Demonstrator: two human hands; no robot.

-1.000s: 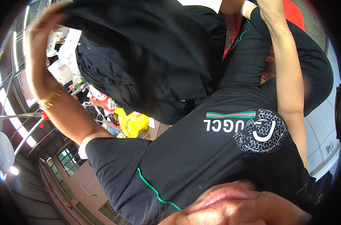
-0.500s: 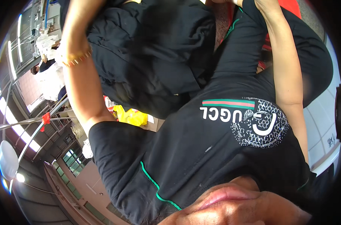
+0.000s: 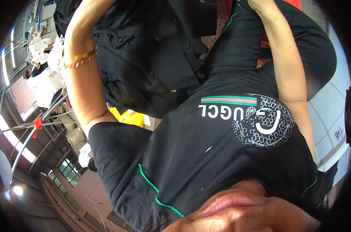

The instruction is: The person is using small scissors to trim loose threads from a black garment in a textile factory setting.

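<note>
Black fabric, a dark garment (image 3: 152, 58), hangs bunched at the top of the view between both raised forearms, above the person's black T-shirt (image 3: 222, 154). Gold bangles (image 3: 79, 58) circle one wrist. Both hands run past the upper edge, so their grip cannot be told.

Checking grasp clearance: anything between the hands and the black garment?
Nothing visible does. The left forearm, with a gold bracelet, runs right alongside the black garment; the left hand is past the top edge. The right hand is cut by that edge, so its grip cannot be told.
</note>
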